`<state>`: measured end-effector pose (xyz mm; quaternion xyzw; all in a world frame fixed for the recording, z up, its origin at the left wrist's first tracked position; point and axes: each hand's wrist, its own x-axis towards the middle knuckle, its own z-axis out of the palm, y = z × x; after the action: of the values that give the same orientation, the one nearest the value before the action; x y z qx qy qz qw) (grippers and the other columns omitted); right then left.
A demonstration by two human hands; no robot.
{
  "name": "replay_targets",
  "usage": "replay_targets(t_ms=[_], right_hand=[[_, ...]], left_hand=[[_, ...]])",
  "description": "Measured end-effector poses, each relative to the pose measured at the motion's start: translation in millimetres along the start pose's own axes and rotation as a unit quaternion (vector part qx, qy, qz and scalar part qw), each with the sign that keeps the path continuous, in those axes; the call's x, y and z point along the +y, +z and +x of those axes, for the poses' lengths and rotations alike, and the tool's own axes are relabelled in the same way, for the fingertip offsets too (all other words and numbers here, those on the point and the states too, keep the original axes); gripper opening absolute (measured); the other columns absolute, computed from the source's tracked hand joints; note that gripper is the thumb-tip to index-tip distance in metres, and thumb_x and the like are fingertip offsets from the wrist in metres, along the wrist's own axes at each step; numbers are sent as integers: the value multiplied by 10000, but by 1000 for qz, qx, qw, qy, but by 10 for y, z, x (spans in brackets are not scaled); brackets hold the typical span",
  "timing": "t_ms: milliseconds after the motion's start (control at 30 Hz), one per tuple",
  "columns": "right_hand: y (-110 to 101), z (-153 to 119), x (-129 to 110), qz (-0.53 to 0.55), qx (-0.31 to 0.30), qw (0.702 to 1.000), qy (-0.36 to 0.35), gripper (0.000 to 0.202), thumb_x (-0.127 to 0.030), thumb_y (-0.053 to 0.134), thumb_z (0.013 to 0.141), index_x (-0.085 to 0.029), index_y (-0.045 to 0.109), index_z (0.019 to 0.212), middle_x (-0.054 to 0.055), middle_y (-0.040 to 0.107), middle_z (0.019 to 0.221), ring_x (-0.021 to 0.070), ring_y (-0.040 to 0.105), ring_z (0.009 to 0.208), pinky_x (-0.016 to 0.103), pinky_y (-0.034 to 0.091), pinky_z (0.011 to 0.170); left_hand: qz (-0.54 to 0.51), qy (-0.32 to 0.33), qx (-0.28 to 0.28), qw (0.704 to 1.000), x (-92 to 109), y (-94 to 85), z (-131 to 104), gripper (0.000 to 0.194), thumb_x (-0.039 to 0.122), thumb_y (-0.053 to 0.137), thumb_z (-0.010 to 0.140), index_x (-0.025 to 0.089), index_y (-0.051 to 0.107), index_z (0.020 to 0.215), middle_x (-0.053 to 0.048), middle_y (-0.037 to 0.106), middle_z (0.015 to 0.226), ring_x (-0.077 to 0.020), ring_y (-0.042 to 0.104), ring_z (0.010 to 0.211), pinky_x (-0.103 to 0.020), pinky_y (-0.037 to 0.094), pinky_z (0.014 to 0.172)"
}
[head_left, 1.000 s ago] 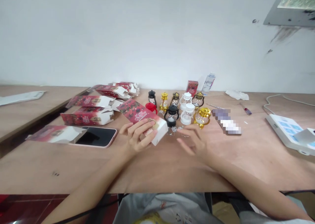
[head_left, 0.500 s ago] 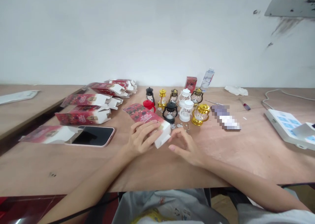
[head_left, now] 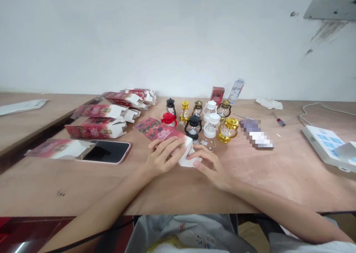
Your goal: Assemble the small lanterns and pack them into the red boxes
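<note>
The bare left hand [head_left: 164, 157] curves palm down, fingers slightly spread. The bare right hand [head_left: 213, 168] faces it, index finger bent near the thumb. Both bare forearms [head_left: 118, 196] slant inward.

On the counter [head_left: 178, 197], one carton [head_left: 155, 130] lies under the left hand [head_left: 165, 156], the right hand [head_left: 213, 167] touching its near right end, while a group of lanterns [head_left: 211, 127] stands behind and to the right, small parts [head_left: 204, 142] scattered before them. Left of the hands lies a phone [head_left: 107, 152], with a second carton [head_left: 58, 149] at its left end and further cartons [head_left: 96, 129] behind, reaching toward the wall [head_left: 178, 42]. Behind the lanterns stand a box [head_left: 217, 94] and, right of it, a bottle [head_left: 237, 90]; farther right lie a screwdriver [head_left: 280, 120] and, nearer the front, a power strip [head_left: 319, 140].
</note>
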<state>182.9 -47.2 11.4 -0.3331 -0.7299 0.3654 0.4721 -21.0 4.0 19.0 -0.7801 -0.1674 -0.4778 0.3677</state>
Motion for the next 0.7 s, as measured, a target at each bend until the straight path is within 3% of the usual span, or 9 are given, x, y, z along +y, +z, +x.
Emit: replay_targets(t_ms=[233, 367, 467, 567, 700], right_hand=[[29, -46, 37, 87, -14, 995, 36, 353, -328, 597, 865, -323, 570, 1216, 63, 472, 1341, 191, 450, 1277, 383, 412, 1033], [22, -25, 82, 187, -35, 975, 116, 300, -386, 687, 780, -287, 662, 1062, 52, 553, 1267, 217, 505, 1215, 411, 416, 1027], [30, 9, 105, 324, -44, 930, 169, 278, -408, 693, 757, -269, 669, 997, 35, 660, 1062, 205, 603, 1050, 432, 442, 990], [23, 40, 102, 416, -44, 890, 179, 233, -393, 678, 758, -260, 662, 949, 22, 682, 979, 197, 633, 959, 429, 493, 917], [-37, 69, 82, 442, -11, 878, 184, 165, -393, 640, 775, -233, 666, 810, 18, 686, 896, 208, 650, 884, 408, 526, 828]], left_hand=[[50, 23, -14, 998, 10, -46, 90, 134, 154, 601, 857, 202, 581, 980, -48, 738, 931, -162, 651, 915, -327, 343, 806], [35, 40, -34, 998, 35, -78, 101, 180, 158, 662, 818, 234, 587, 963, -16, 739, 956, -150, 646, 935, -316, 333, 836], [31, 56, -58, 996, 37, -102, 121, 173, 177, 657, 824, 247, 593, 969, -5, 736, 984, -139, 642, 941, -311, 338, 846], [36, 56, -54, 996, 24, -112, 156, 146, 177, 610, 859, 240, 598, 990, -10, 734, 1000, -126, 643, 948, -312, 341, 859], [28, 44, -53, 997, 30, -88, 210, 261, 236, 654, 825, 306, 586, 1067, 6, 713, 1068, -180, 629, 1074, -348, 339, 928]])
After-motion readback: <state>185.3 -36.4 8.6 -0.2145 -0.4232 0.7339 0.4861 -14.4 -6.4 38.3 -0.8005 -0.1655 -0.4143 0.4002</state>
